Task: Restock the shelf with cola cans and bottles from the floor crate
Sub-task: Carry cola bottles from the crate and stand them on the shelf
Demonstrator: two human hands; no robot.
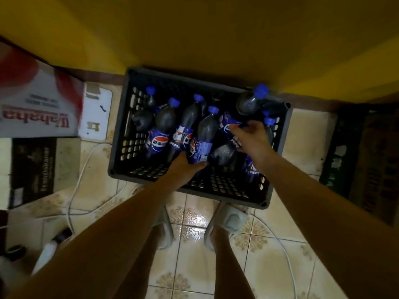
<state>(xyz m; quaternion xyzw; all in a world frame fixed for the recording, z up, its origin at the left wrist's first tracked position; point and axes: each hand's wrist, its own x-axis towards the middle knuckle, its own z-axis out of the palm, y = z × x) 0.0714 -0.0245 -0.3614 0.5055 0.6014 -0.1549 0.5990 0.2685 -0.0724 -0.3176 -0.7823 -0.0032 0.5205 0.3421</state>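
A dark plastic crate (151,172) stands on the tiled floor against a yellow wall. Inside it are several cola bottles with blue caps and blue labels, some upright, some leaning. My left hand (185,167) grips the lower part of one bottle (205,134) near the crate's middle. My right hand (251,137) is curled round the label of another bottle (248,102), whose blue cap points toward the crate's far right corner. No cans show.
Cardboard boxes (38,108) are stacked at the left, and a dark box (364,160) stands at the right. White cables (82,175) trail over the floor tiles. My slippered feet (228,223) stand just before the crate. A white bottle (49,249) lies at lower left.
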